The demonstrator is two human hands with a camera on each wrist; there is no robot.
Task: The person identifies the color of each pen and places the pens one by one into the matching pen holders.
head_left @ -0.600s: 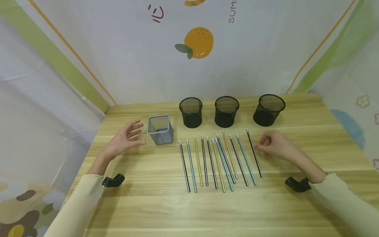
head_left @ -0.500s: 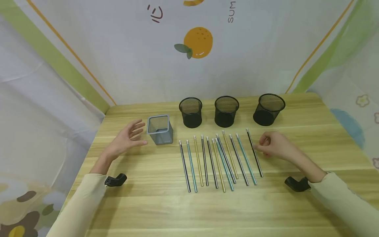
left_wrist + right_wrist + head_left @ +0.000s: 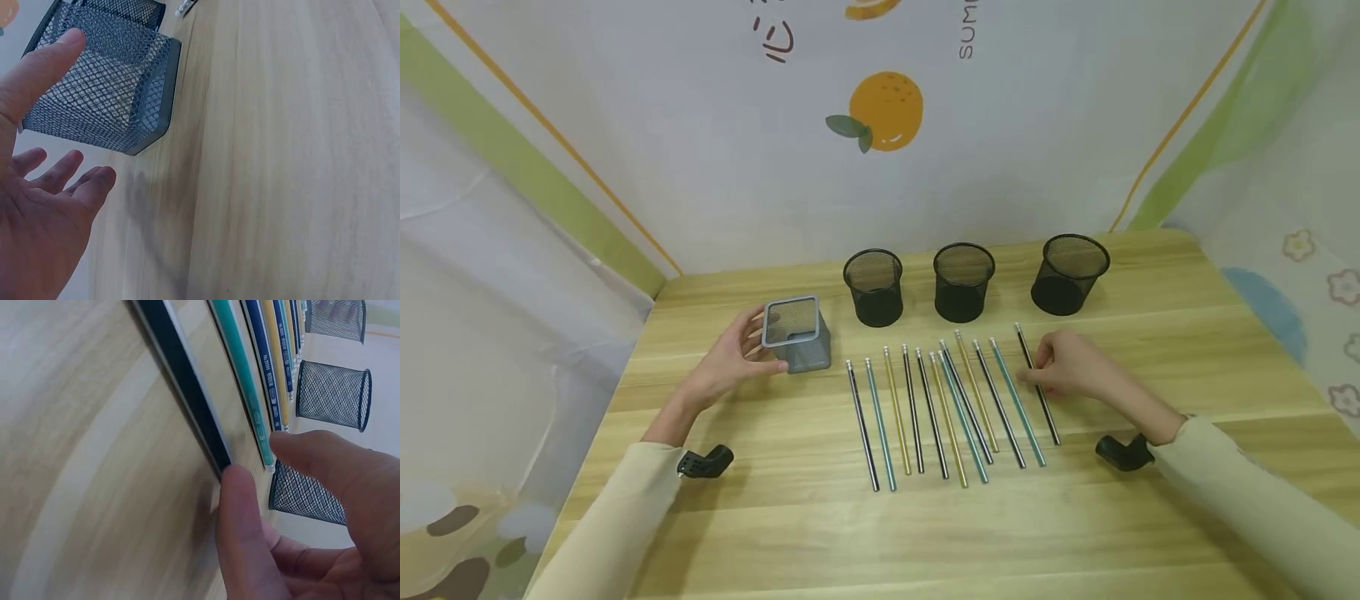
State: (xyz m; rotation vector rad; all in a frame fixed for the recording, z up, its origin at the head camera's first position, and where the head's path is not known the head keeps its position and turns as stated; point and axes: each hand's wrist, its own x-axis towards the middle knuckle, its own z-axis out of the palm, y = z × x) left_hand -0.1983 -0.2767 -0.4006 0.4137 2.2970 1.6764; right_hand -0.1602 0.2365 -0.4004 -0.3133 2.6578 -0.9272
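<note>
My left hand (image 3: 722, 371) is at the left side of a grey square mesh pen holder (image 3: 808, 354), its thumb in front and its fingers partly behind. In the left wrist view, the fingers (image 3: 94, 184) are spread beside the mesh holder (image 3: 103, 87); whether the thumb touches it, I cannot tell. Over the rightmost black pencil (image 3: 1048, 417) is my right hand (image 3: 1071, 367). The right wrist view has one fingertip against that black pencil (image 3: 187, 381), while another digit is apart from it, over towards the teal pencil (image 3: 240, 375).
Several black, teal and gold pencils (image 3: 955, 417) lie side by side on the wooden table (image 3: 820, 542). Behind them stand three round black mesh cups: a left cup (image 3: 877, 307), a middle cup (image 3: 961, 302) and a right cup (image 3: 1060, 292). A printed curtain (image 3: 737, 167) hangs behind.
My left hand has moved right, up to the grey holder. My right hand has shifted slightly left, across the rightmost black pencil. The head view has turned a little.
</note>
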